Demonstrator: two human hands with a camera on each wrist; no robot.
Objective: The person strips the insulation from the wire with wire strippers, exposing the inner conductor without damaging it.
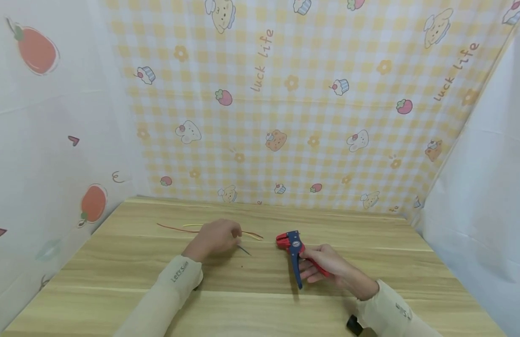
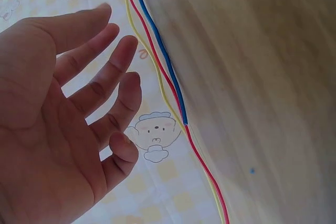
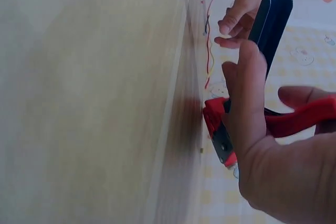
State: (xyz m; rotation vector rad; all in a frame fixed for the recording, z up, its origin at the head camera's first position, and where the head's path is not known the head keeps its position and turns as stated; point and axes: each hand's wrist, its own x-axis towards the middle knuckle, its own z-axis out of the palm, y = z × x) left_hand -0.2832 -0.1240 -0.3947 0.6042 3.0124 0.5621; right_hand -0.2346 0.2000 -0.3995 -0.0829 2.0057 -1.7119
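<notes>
My left hand (image 1: 219, 236) hovers over the wires at the back of the table, its fingers loosely bent and nothing between them in the left wrist view. Beyond those fingertips run a blue wire (image 2: 167, 56), a red wire (image 2: 206, 167) and a yellow wire (image 2: 159, 74), lying close alongside one another. The blue wire's end is toward me in the head view. To the right, my right hand (image 1: 327, 262) grips a red-and-blue wire stripper (image 1: 295, 248) by its handles. These handles are spread apart, and the red jaw end points left toward the wires.
The wooden table (image 1: 260, 311) reaches back to a yellow-checked cloth (image 1: 285, 112). White cloth walls (image 1: 45, 121) stand on both sides. A tiny blue bit (image 2: 252, 171) lies on the table near the wires. A black-ended object (image 1: 353, 324) shows beside the right sleeve.
</notes>
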